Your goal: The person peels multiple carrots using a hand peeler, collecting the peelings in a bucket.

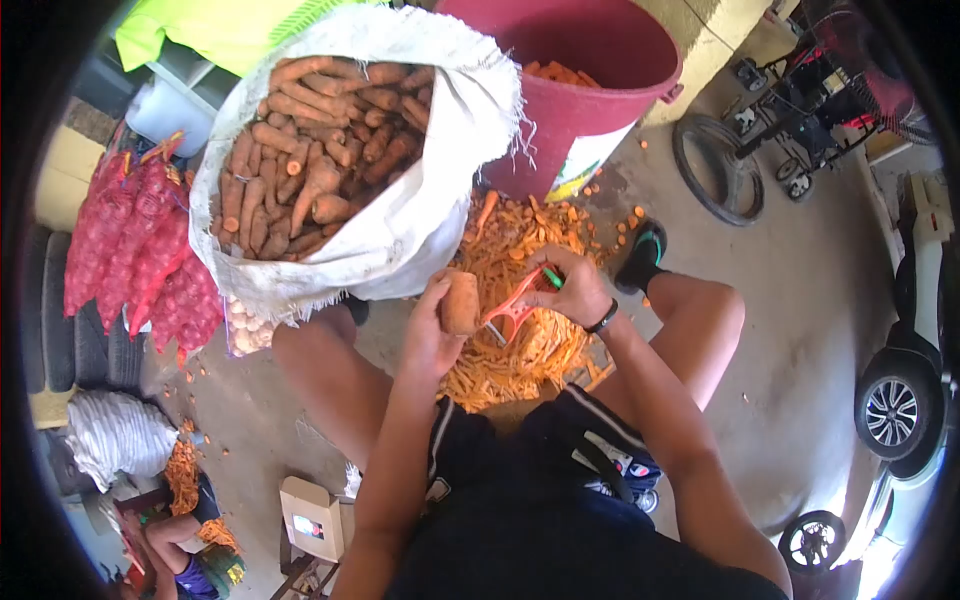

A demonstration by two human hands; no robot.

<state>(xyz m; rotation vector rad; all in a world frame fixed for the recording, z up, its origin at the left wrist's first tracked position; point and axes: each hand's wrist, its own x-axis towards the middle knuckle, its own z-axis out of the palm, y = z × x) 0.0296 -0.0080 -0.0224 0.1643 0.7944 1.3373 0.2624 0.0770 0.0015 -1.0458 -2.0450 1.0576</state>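
In the middle of the head view, my left hand (pixel 431 325) is wrapped round a thick, short carrot (pixel 461 303) held upright. Just to its right, my right hand (pixel 573 288) grips a peeler (pixel 513 309) with an orange frame and a green part showing by the fingers. The peeler's blade end points at the carrot's lower side, very close to it. Beneath both hands lies a large heap of orange carrot peelings (pixel 520 365) on the floor between my legs. A white woven sack (pixel 420 225) full of unpeeled carrots (pixel 320 150) stands ahead on the left.
A dark red tub (pixel 590 130) with orange pieces inside stands behind the heap. Red mesh bags (pixel 130 235) of onions lie left of the sack. Another person (pixel 165 545) sits at lower left by more peelings. A wheelchair (pixel 790 130) and a car wheel (pixel 893 411) are on the right.
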